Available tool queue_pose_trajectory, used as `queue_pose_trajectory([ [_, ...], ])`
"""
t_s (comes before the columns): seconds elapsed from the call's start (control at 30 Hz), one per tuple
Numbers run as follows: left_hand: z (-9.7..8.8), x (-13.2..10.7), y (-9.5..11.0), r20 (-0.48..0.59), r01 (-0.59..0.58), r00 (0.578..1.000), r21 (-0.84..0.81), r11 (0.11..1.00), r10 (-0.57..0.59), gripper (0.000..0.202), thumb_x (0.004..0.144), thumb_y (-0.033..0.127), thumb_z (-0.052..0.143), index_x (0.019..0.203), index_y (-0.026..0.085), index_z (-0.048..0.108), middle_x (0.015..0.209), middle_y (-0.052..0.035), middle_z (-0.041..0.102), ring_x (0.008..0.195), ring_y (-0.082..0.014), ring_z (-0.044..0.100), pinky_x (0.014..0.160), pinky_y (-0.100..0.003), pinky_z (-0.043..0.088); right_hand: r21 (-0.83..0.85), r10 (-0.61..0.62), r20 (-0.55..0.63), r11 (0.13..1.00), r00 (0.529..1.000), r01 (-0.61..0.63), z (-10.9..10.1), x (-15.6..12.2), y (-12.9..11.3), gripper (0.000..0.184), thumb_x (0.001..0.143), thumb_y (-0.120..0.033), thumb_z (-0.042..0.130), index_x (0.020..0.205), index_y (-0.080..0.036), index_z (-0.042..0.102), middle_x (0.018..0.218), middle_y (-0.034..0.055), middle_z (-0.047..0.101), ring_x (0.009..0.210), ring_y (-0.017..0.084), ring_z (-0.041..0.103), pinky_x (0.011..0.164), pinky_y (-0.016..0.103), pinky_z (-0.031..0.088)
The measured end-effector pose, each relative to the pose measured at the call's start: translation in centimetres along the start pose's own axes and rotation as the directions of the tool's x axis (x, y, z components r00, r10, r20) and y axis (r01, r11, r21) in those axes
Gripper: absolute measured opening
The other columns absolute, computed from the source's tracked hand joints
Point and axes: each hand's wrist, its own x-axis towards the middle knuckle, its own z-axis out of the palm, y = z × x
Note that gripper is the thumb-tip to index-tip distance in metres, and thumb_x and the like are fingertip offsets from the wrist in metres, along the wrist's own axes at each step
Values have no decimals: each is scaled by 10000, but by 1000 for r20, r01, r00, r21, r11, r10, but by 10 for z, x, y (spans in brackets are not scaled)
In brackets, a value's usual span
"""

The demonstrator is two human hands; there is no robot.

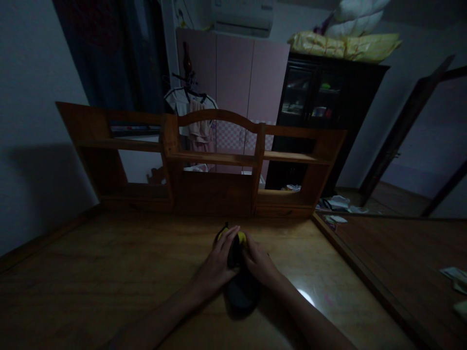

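Note:
A dark object with yellow parts (239, 282) lies on the wooden desk (109, 272), near the middle. My left hand (218, 262) rests on its left side with fingers stretched over the yellow top end. My right hand (260, 262) closes on it from the right, fingers curled around the top. The room is dim and I cannot make out what the object is. Both hands touch it and cover most of its upper half.
A wooden shelf unit (215, 160) stands along the desk's back edge. A second dark table surface (408, 262) adjoins on the right, with papers (456, 279) near its edge. Behind are a pink wardrobe (241, 78), hanging clothes (195, 116) and a dark glass cabinet (314, 102).

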Motion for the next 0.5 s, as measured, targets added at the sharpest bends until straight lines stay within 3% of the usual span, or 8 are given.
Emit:
queue_pose_trajectory([
  [0.13,0,-1,1,17,-6,1000,-7,1000,6,892,700,96,661,1436,286,195,1464,-63,313,1365,-251,288,1136,-451,281,-15,-7,5,1000,1000,7,2,1,5,407,882,-117,397,1286,-166,394,949,91,655,794,184,613,698,270,470],
  [0.5,-1,-1,4,40,-15,999,-33,999,16,871,726,115,655,1442,278,186,1468,-73,305,1358,-251,299,1124,-459,300,-157,23,-3,987,1000,-23,1,2,4,361,890,-125,397,1249,-148,417,873,86,672,714,174,623,597,222,404],
])
